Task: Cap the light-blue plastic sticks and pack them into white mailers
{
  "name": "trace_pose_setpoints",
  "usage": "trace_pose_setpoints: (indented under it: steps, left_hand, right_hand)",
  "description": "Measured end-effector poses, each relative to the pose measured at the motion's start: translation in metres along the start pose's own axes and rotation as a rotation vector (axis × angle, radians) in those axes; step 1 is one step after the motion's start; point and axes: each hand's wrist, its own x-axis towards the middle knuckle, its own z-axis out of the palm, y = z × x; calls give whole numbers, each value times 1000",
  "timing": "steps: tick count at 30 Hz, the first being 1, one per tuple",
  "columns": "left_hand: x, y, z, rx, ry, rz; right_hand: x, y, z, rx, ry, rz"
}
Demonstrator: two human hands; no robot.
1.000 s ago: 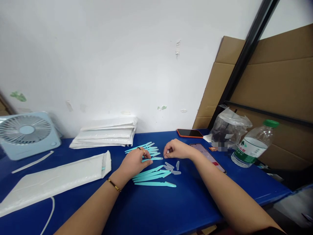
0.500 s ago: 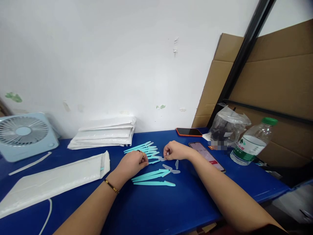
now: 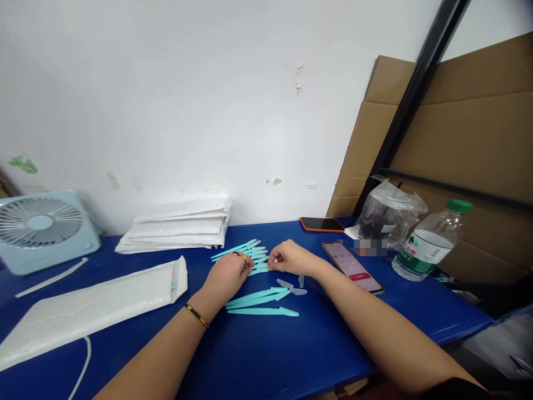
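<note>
Several slim teal eyebrow razors lie fanned out at the back middle of the table. My left hand is closed over them, its thumb and fingers pinched around the handle of one razor. My right hand is closed in a pinch at that razor's end; what its fingertips hold is hidden. Translucent blade caps lie just below my right hand. Closer to me rest a few more teal razors, one of them a separate razor at the front.
Stacked white packages stand against the wall, with a long white pouch before them. A blue fan sits at left. On the right are a lit phone, an orange-edged phone, a plastic bag and a water bottle.
My right hand has moved a little left, closer to my left hand and the razor end. My left hand has shifted slightly, and a cap beneath my right fingers is no longer visible.
</note>
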Motion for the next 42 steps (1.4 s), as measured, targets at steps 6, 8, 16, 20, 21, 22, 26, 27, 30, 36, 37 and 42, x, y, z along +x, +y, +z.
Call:
trace_pose_setpoints:
  steps: [6,8,16,20,21,22,26,27,30,36,37,42]
  left_hand:
    - [-8,6,-7,-200,-201,60]
    - [-8,5,-6,-236,-285,57]
    - [-3,-3,1,-203,-172,-30]
    - [-4,-5,2,-187,-145,-44]
    - [-5,-5,2,-183,-143,-47]
    - [-5,-5,3,-180,-141,-49]
    - [-4,-5,4,-169,-144,-54]
    - [-4,-5,5,-166,-145,-58]
    - [-3,-5,6,-132,-103,-69]
    - [-9,6,-3,-157,-56,44]
    - [-10,8,-4,-184,-125,74]
    - [-8,5,-4,-166,-198,49]
  right_hand:
    - [-14,9,-19,54,-268,10]
    - [-15,12,-19,58,-313,15]
    - [-11,20,-15,61,-224,74]
    - [-17,22,-21,132,-295,131]
    - [-17,22,-21,144,-306,146]
    - [-17,21,-20,158,-308,158]
    - [-10,12,-6,253,-259,124]
    - [-7,10,-2,266,-244,107]
    - [-4,9,-1,205,-173,60]
    - [-28,24,-38,-18,-198,1]
    - [-33,27,-41,-22,-243,26]
    - [-33,34,-28,18,-214,67]
